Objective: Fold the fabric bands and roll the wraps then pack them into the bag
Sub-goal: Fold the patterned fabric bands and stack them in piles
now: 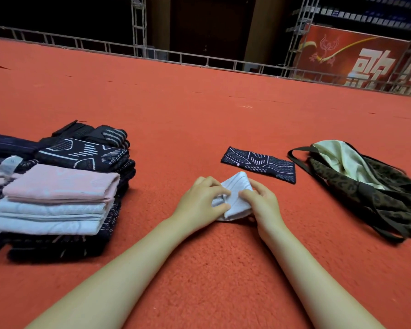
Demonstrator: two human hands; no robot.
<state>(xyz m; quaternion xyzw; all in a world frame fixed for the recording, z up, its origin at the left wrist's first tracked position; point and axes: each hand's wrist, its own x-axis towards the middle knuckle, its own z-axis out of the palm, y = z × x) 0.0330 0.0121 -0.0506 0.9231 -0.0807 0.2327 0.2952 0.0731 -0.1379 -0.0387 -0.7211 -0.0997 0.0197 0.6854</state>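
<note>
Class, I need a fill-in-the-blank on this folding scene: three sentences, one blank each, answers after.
1. Both hands, left hand and right hand, grip a ____ band.
2. The dark patterned band lies flat on the ____ carpet.
3. The bag lies to the person's ____.

Answers: white; red; right

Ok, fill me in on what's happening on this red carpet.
A person is sitting at the red carpet, folding a small white fabric band. Both hands are on it: the left hand and the right hand pinch its folded edges together. A dark patterned band lies flat just beyond, already folded. To the left sits a stack of bands in pink, white and dark colours. The leopard-print bag lies open on the right; whether anything is packed inside cannot be seen.
</note>
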